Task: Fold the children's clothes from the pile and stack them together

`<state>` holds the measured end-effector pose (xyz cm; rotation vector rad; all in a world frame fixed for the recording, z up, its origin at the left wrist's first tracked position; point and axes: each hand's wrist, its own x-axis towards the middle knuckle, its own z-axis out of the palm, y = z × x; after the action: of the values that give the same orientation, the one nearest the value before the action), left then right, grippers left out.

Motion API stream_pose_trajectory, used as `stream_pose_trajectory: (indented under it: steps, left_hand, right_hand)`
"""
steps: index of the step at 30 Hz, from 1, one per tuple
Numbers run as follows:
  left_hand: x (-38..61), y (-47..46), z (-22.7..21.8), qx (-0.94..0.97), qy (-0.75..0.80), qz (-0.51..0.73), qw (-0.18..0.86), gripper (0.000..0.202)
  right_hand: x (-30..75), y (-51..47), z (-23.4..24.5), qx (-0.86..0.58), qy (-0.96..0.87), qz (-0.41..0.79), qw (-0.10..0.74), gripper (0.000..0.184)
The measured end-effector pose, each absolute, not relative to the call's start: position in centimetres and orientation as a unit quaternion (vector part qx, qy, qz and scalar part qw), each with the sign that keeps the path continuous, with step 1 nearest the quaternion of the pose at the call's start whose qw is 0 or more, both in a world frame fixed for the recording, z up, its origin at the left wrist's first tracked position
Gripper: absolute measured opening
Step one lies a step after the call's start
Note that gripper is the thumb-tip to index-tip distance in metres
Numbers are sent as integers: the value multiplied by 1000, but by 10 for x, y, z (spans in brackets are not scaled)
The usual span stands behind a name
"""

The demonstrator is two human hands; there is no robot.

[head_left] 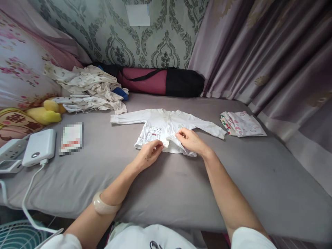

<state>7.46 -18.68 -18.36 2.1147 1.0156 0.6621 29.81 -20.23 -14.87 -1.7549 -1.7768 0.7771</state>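
A small white long-sleeved shirt (155, 119) with a bear print lies spread on the grey bed sheet, sleeves out to both sides and neckline away from me. Its front opens down the middle. My left hand (149, 154) pinches the front edge near the lower hem, beside the bear. Just to the right, my right hand (191, 140) pinches the other front edge and lifts it a little, so that the cloth folds between my hands. The fingertips of both hands are closed on the fabric.
Folded patterned clothes (245, 123) lie at the right. Rumpled clothes (90, 88) and a maroon-black bag (145, 80) lie at the back. On the left are a white power bank (38, 147) with a cable, a power strip (12, 150) and yellow plush toy (44, 114). Curtains (233, 45) hang at right.
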Motion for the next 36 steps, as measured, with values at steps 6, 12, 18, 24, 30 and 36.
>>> stream_pose_trajectory:
  steps: [6,12,18,24,30,36]
  left_hand:
    - [75,-186,-181,843,363,222,330,16]
    - [68,-168,-174,792,467,266,288,19]
    - [109,-132,-171,824,443,247,251,22]
    - [163,-89,-193,876,360,232,221,33]
    - [181,-68,-219,909,340,183,156,40]
    - [186,-69,-227,902,406,107,103,53]
  right_hand:
    - [282,-206,-152,-563,-711,358,223,22]
    - [283,-212,-155,-614,-721,243,213,40]
    - [279,-217,-189,-646,-730,190,117,61]
    - [330,-208,-184,-724,-600,174,292,48]
    - [352,-237,-182,-831,-487,204,174,33]
    - [326,-248,-180,-784,-547,199,215,20]
